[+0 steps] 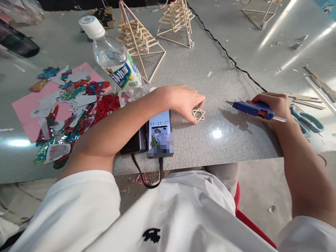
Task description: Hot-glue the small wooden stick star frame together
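Observation:
My left hand reaches in over the grey table, its thumb and fingers closed on the left side of a small star-shaped frame of thin wooden sticks. The star rests at or just above the tabletop; which of the two I cannot tell. Off to the right, my right hand is wrapped round a blue hot glue gun. Its nozzle points left towards the star, well apart from it, and a white glue stick sticks out at the rear.
Left of the star lie a lit phone and a cabled power bank. A plastic bottle stands behind, near stick pyramids. Red string and foil scraps cover a pink sheet. Teal-handled scissors and loose sticks lie right.

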Available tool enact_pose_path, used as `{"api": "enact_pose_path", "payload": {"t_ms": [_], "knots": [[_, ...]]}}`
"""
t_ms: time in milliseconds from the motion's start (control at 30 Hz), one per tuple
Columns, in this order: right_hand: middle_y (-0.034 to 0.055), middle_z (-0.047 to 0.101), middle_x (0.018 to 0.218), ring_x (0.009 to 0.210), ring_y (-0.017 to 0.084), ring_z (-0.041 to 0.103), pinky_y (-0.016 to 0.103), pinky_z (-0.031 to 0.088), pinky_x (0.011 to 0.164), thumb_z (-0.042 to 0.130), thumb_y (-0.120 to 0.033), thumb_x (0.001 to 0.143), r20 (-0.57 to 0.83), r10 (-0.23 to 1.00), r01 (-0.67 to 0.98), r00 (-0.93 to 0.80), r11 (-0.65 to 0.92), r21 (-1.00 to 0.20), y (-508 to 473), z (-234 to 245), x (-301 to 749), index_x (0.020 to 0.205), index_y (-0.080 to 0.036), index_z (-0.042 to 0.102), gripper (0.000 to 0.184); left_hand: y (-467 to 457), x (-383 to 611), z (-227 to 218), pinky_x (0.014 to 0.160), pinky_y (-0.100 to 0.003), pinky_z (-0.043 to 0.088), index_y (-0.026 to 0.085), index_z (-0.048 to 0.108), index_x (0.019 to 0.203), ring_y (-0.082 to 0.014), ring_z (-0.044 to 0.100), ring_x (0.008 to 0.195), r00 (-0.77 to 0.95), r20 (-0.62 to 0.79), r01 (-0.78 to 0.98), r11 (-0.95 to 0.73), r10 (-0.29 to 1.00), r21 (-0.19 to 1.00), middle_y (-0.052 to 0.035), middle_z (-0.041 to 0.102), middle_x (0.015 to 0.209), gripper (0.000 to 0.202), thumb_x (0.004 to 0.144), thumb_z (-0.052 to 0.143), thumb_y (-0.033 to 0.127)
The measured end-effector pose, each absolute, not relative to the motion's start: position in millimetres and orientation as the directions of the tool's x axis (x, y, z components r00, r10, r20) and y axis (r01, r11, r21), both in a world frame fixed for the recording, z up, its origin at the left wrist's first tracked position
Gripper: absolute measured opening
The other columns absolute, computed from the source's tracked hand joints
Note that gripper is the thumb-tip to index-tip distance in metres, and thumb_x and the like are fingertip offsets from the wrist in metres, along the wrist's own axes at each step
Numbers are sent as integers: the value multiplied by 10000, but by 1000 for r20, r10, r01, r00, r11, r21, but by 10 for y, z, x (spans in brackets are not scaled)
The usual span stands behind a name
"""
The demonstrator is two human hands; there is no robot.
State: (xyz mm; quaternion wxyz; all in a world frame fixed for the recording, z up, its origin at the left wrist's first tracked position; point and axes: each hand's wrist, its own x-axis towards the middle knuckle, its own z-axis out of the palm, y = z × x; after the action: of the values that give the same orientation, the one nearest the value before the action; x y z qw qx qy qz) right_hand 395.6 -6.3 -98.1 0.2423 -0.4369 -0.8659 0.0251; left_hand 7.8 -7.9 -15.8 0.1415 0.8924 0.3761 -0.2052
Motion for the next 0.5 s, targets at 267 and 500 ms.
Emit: {"api": "enact_pose_path", "payload": {"t_ms": [267,500], "knots": [[0,636,623,536,141,542,300,393,556,749,-525,1022,453,725,722,-518,655,-223,-73,-978,3927,760,-255,671,384,-61,59,-180,862,-415,407,244,703,1505,-315,744,1019,644,-461,726,-678,610,117,-121,849,1205,735,928,808,687],[-2,662,636,540,154,582,313,411,540,766,-554,1034,462,705,707,-538,676,-208,-74,-983,3941,782,-264,694,391,-55,52,-175,873,-413,419,241,722,1494,-313,758,1037,645,-456,731,-668,613,137,-120,847,1227,701,914,807,625]]}}
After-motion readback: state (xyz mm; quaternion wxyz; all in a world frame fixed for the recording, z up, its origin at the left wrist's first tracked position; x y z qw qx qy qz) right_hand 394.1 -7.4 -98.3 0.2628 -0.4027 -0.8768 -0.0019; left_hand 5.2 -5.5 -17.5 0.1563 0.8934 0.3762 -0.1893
